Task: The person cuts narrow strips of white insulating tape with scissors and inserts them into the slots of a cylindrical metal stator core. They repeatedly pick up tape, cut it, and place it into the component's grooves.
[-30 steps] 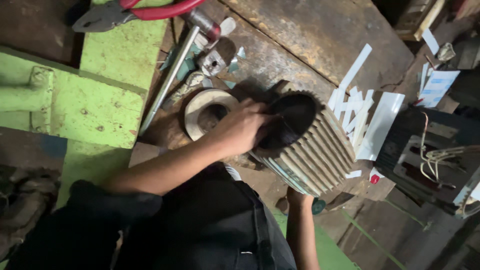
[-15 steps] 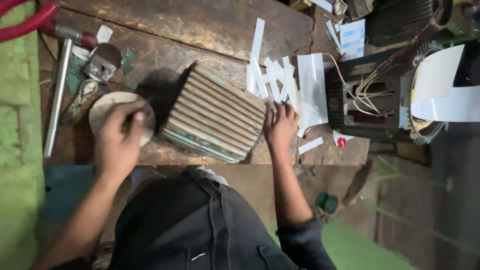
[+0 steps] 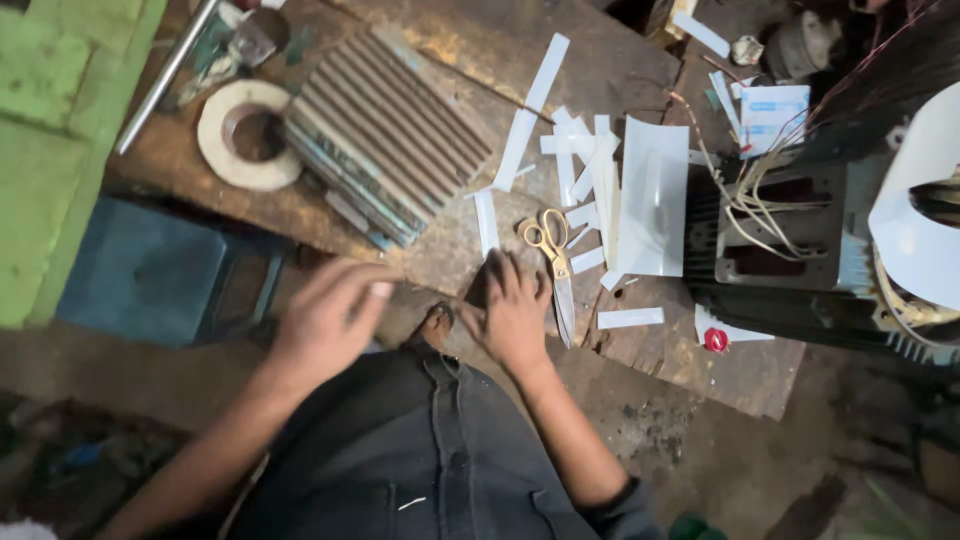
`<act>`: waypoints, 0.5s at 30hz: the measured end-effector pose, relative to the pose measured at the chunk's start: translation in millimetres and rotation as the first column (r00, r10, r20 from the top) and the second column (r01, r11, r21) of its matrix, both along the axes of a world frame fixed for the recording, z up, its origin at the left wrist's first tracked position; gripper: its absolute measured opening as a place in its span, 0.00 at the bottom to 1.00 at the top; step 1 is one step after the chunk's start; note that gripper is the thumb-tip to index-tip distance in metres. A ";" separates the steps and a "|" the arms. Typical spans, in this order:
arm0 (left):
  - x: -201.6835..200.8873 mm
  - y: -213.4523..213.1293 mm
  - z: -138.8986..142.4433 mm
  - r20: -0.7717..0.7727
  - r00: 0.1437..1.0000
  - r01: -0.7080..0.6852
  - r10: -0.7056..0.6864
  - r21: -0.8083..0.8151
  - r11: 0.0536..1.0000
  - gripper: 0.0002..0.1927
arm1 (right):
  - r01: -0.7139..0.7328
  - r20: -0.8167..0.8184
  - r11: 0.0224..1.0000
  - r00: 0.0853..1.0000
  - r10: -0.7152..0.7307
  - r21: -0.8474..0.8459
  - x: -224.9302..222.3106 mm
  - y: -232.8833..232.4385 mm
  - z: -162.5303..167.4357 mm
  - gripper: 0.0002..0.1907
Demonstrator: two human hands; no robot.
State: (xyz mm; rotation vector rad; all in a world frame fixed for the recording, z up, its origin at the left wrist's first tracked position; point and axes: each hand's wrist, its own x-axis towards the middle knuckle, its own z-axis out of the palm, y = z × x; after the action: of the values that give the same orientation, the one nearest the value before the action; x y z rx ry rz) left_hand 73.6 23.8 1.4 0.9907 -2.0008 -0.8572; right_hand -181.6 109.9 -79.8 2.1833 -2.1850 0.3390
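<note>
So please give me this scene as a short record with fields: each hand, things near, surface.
left hand: empty, fingers spread, above the board edge
right hand: flat on the wooden board, beside the scissors
near: white paper strips, ribbed metal block, tape roll
far right: motor with wires

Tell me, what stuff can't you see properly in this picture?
- Left hand: head view, blurred, so any grip is unclear.
- Right hand: palm down on the bench, underside hidden.
- Motor: cut off by the right edge.
- Ribbed casing: its far side is hidden.
</note>
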 end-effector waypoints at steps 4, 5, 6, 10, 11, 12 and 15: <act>-44.2 30.7 -21.3 0.073 0.985 0.154 -0.156 0.027 0.988 0.10 | -0.109 0.108 0.994 0.988 0.110 -0.012 2.1 31.6 -0.7 0.20; -53.4 34.6 -25.4 0.093 0.981 0.171 -0.171 0.007 0.985 0.11 | -0.127 0.159 0.992 0.979 0.129 -0.023 -0.4 33.5 0.4 0.20; -61.2 38.0 -28.1 0.111 0.976 0.189 -0.187 -0.014 0.982 0.11 | -0.144 0.206 0.989 0.967 0.148 -0.036 -3.3 34.2 2.9 0.20; -79.9 44.8 -25.8 0.080 0.971 0.228 -0.224 -0.051 0.972 0.15 | 0.036 0.591 0.984 0.803 0.076 -0.175 -3.9 34.7 31.3 0.10; -82.6 46.5 -22.7 0.045 0.978 0.206 -0.203 -0.070 0.976 0.14 | 0.070 0.654 0.985 0.755 0.050 -0.157 -4.3 37.6 43.4 0.09; -84.4 48.0 -18.8 0.009 0.983 0.186 -0.186 -0.090 0.978 0.13 | 0.104 0.712 0.985 0.702 0.024 -0.135 -4.0 40.6 56.2 0.08; -86.7 52.3 -5.8 -0.037 0.994 0.104 -0.098 0.194 0.975 0.09 | 0.099 0.695 0.980 0.717 0.049 -0.172 -2.3 48.4 93.2 0.07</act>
State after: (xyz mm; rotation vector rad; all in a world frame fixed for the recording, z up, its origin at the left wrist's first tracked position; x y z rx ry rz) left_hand -13.1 76.2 -4.4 0.9858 -1.9860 -1.1354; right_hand -183.9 158.3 13.4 2.1156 -2.3208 1.5418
